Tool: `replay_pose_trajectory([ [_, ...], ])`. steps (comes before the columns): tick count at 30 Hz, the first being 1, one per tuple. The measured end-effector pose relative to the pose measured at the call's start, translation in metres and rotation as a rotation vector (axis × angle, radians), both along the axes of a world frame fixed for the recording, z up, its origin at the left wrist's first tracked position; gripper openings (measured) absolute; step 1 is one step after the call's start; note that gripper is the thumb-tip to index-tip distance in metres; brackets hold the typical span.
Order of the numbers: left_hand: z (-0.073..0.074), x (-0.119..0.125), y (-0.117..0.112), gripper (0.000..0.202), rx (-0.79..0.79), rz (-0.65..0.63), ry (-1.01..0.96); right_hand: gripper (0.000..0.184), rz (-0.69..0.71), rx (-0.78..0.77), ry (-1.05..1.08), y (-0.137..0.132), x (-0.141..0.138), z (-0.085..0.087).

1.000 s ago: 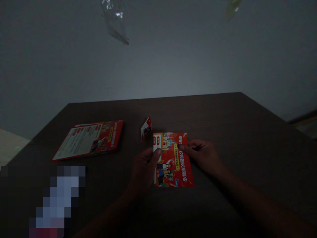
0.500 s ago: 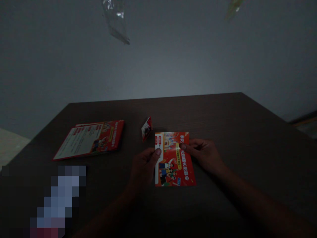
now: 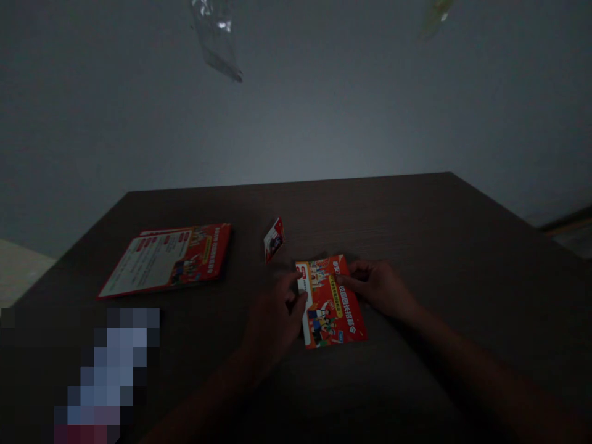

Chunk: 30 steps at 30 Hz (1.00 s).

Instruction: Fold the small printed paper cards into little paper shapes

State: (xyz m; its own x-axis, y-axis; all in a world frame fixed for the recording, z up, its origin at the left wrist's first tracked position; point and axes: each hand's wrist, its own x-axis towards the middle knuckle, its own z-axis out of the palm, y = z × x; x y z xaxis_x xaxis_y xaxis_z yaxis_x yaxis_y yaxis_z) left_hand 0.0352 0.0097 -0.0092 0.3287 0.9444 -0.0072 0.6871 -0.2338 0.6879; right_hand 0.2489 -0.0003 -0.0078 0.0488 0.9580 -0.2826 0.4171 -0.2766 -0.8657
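A red leaflet [image 3: 330,302] with cartoon figures and yellow and white print lies on the dark wooden table [image 3: 416,222] in front of me. My left hand [image 3: 272,314] holds its left edge, thumb on top, fingers curled. My right hand [image 3: 377,287] pinches its upper right edge. The leaflet sits slightly turned, its top tilted left. The room is dim and finger detail is hard to see.
A stack of similar red and white leaflets [image 3: 169,259] lies at the left of the table. A small folded red paper piece [image 3: 272,239] stands just beyond the held leaflet. A blurred patch [image 3: 106,376] covers the lower left. The wall behind carries a clear plastic scrap [image 3: 216,38].
The leaflet has shifted a little to the right and rotated, and it looks narrower. My left hand moved right with it; my right hand stayed on the upper right edge.
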Motion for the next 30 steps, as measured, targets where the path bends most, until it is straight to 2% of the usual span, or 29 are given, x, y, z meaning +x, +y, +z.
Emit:
replay_pose_trajectory([
  [3,-0.002,0.0,0.0,0.03,0.074,-0.073,0.141,0.034,0.08,0.128,-0.275,0.0,0.003,0.001],
  [6,-0.001,-0.001,0.001,0.027,0.124,-0.125,0.26,0.042,0.086,0.218,-0.604,-0.003,0.007,0.006],
  [8,0.0,-0.004,0.003,0.024,0.175,-0.148,0.309,0.047,0.105,0.266,-0.713,-0.006,0.007,0.009],
  [10,0.001,-0.007,0.005,0.021,0.244,-0.174,0.317,0.043,0.189,0.368,-0.735,-0.009,0.006,0.009],
  [14,0.001,-0.011,0.008,0.017,0.404,-0.263,0.262,0.03,0.415,0.669,-0.716,-0.01,0.002,0.0],
  [17,0.001,-0.01,0.007,0.017,0.465,-0.343,0.198,0.03,0.533,0.728,-0.709,-0.008,-0.001,-0.008],
  [20,0.0,-0.008,0.007,0.018,0.47,-0.367,0.168,0.033,0.547,0.713,-0.728,-0.009,-0.005,-0.012],
  [25,-0.003,-0.01,0.011,0.019,0.434,-0.389,0.175,0.034,0.468,0.684,-0.738,-0.013,-0.011,-0.011],
  [30,-0.007,-0.013,0.016,0.018,0.437,-0.36,0.126,0.032,0.454,0.675,-0.718,-0.013,-0.014,-0.009],
])
